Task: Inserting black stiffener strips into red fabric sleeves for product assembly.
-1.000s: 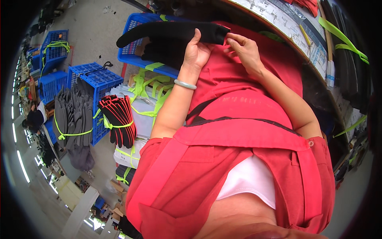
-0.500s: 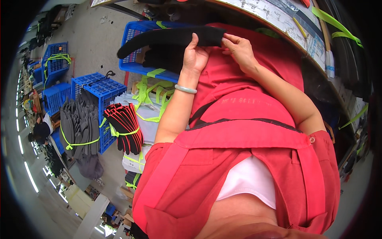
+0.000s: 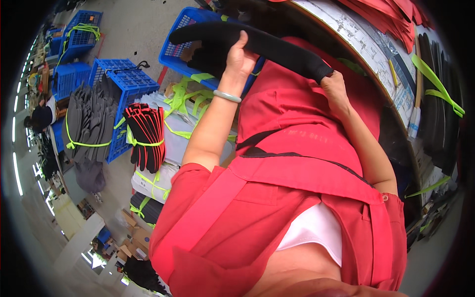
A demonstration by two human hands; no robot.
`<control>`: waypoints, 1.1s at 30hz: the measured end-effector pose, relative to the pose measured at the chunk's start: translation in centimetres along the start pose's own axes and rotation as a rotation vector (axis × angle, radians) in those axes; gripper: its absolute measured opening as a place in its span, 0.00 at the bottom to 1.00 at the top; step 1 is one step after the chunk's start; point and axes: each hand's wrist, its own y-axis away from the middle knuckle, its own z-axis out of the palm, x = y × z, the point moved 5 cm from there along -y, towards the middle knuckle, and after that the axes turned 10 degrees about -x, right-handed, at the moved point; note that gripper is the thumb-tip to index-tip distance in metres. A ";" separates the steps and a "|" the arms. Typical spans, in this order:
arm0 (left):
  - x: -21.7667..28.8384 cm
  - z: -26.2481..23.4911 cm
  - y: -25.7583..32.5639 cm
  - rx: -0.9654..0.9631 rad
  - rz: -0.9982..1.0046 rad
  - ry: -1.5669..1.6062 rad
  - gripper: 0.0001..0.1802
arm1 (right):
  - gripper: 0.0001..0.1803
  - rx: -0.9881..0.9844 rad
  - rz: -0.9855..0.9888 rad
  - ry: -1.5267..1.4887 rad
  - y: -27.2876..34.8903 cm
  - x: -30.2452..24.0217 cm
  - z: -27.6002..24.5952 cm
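A long, curved black knitted piece (image 3: pixel 282 49), with a rounded far-left end and a ribbed right end, stretches across in front of me. My left hand (image 3: pixel 241 59) holds it near the middle, thumb over its front and the fingers partly hidden behind. Closed on the ribbed end is my right hand (image 3: pixel 337 91), near the front of my red apron (image 3: pixel 292 94). Beneath the piece's left part stands a blue plastic crate (image 3: pixel 168 57) with more black knitted pieces (image 3: pixel 208 62) in it.
A worktable (image 3: pixel 346 34) at right carries red fabric (image 3: pixel 381 15), a yellow pencil-like stick (image 3: pixel 393 73) and black bundles (image 3: pixel 435 99). To the left are grey gloves (image 3: pixel 89 119) and black-and-red gloves (image 3: pixel 144 136), tied with yellow-green strips, beside blue crates (image 3: pixel 123 81).
My right hand has moved right and closed in a fist on the ribbed end. The black piece now slants down to the right; my left hand keeps its hold. The whole view has shifted.
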 end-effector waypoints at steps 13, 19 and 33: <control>11.6 -7.9 -0.5 0.390 0.308 -0.080 0.13 | 0.16 -0.052 -0.136 -0.283 0.3 0.4 -0.1; 12.1 -9.5 -0.8 0.507 0.342 -0.074 0.10 | 0.11 -0.127 -0.178 -0.264 2.0 -1.1 -0.3; -5.7 5.4 3.7 -0.045 -0.128 -0.293 0.13 | 0.14 -0.309 -0.057 0.242 0.4 -1.5 0.8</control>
